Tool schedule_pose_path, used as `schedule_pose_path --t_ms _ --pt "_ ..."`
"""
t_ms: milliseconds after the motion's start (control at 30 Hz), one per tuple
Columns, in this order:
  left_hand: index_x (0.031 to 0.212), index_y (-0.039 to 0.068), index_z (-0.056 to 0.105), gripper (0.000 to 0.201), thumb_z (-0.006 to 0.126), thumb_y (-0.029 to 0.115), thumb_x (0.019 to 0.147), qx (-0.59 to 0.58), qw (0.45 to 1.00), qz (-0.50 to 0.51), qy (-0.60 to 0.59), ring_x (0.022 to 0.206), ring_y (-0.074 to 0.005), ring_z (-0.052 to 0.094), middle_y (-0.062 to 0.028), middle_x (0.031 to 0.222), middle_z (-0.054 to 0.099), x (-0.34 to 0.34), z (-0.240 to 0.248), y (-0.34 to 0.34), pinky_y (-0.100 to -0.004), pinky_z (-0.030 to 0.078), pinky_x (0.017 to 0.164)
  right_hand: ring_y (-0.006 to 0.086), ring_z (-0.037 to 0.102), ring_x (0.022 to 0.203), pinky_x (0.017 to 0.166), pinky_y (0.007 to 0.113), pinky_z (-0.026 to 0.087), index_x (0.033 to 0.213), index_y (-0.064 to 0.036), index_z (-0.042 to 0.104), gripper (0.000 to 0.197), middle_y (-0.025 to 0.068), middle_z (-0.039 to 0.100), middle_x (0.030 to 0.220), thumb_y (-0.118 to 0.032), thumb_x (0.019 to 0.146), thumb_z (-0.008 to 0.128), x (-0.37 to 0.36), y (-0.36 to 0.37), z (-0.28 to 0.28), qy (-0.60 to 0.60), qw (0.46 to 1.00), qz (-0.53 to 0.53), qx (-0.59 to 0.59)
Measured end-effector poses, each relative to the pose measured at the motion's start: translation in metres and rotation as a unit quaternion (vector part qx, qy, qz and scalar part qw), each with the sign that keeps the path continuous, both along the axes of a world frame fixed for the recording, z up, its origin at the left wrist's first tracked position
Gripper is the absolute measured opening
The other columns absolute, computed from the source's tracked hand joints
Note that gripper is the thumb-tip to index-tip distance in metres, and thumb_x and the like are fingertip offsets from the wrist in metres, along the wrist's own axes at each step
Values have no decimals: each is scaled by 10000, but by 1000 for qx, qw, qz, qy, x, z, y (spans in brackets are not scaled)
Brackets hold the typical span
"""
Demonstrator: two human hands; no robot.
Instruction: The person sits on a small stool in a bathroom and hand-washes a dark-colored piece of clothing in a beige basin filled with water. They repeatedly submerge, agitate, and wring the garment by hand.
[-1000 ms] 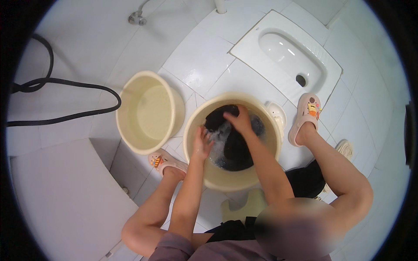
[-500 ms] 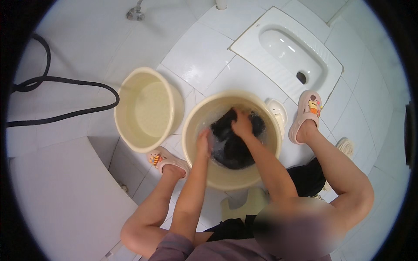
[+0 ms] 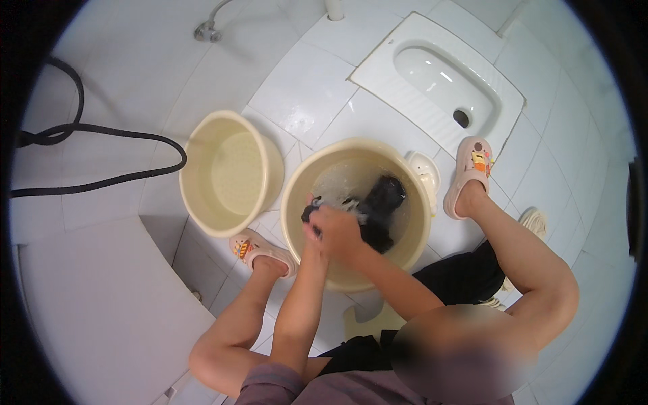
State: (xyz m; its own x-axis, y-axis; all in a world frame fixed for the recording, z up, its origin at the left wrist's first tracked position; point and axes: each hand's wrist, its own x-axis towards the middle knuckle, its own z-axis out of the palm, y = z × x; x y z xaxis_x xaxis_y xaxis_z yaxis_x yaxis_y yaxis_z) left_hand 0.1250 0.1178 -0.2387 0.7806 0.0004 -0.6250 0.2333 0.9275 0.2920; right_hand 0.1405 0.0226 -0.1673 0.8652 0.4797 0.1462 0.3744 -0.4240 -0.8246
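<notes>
A wet black cloth (image 3: 386, 196) lies partly under cloudy, sudsy water in a large cream basin (image 3: 356, 282) between my feet. Part of it is bunched up at the basin's left side, where my two hands meet. My right hand (image 3: 341, 233) is closed on the black cloth, its back turned up and its fingers pointing left. Beneath and beside it, my left hand (image 3: 313, 228) grips the same bunch, mostly covered by the right one. A dark end of the cloth pokes out past the fingers.
A second cream basin (image 3: 262, 152) with water stands on the left, a black hose (image 3: 135, 133) looping by it. Beside the large basin sits a white dish (image 3: 424, 169). A squat toilet (image 3: 432, 23) is at far right; black fabric (image 3: 459, 278) and a low stool (image 3: 374, 322) are nearer.
My right hand has moved left across the basin to join the left hand. Part of the cloth has been gathered between them, and the rest has spread toward the right.
</notes>
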Motion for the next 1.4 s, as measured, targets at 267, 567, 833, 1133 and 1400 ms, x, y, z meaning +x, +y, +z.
schedule_pose_path --t_ms 267,567,833,1133,1400 --pt "1249 89 406 594 412 529 850 196 970 -50 134 1127 -248 439 -82 1258 449 9 5 3 -386 331 953 331 576 860 736 388 456 884 -50 594 306 156 607 903 -318 739 616 86 -21 -101 318 931 -172 48" --pt "1349 121 265 650 392 525 855 119 976 -53 174 1274 -299 235 -68 1411 233 -14 -48 30 -443 193 1032 339 522 998 805 422 452 1165 -99 472 473 152 503 1112 -123 712 606 47 -33 -152 224 959 -105 -140" --pt "1225 145 418 565 441 547 830 63 992 15 107 1096 -354 432 -116 1215 466 2 -23 10 -468 384 905 330 538 930 764 403 456 1166 -166 471 476 126 485 1098 -138 702 575 14 -18 -27 200 974 108 16" --pt "1052 74 547 508 454 526 839 -238 958 -69 -145 936 -263 548 -119 1098 537 -3 -7 8 -373 484 738 234 573 649 523 336 447 741 -101 531 205 74 508 812 -274 704 634 -20 -1 11 -35 999 31 14" --pt "1105 79 524 523 411 526 857 177 970 -33 161 999 -205 539 -65 1095 565 4 27 0 -336 445 814 344 583 702 626 430 465 736 -81 635 300 134 618 750 -354 771 515 71 1 -68 211 966 -90 -121"
